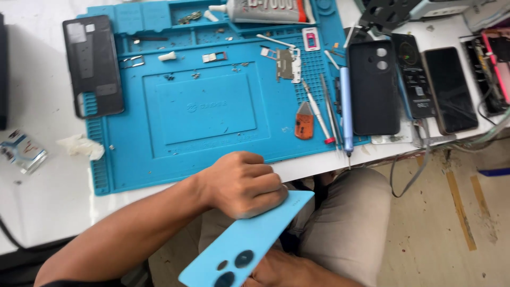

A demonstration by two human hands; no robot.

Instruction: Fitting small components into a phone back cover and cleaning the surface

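Keep your work low over your lap, at six o'clock from the blue repair mat (pixel 133 159) on the white table (pixel 42 180). Your left hand (pixel 244 183) is curled tight over the light blue phone back cover (pixel 241 250); press evenly, without flexing it. Your right hand (pixel 276 271) supports it from beneath, fingers hidden, so I cannot tell its grip.

Glue tube (pixel 265 10): white with a red and black printed label, lying along the far rim of the blue mat, well beyond the fingers (pixel 265 178) of the left hand. Small card package (pixel 311 39): white with a pink panel, just right of the tube. Dark phone screen (pixel 450 89): black, unlit rectangle, face up, far right of the fingers. Clear plastic packet (pixel 22 151): crumpled, on the white table well left of the fingers
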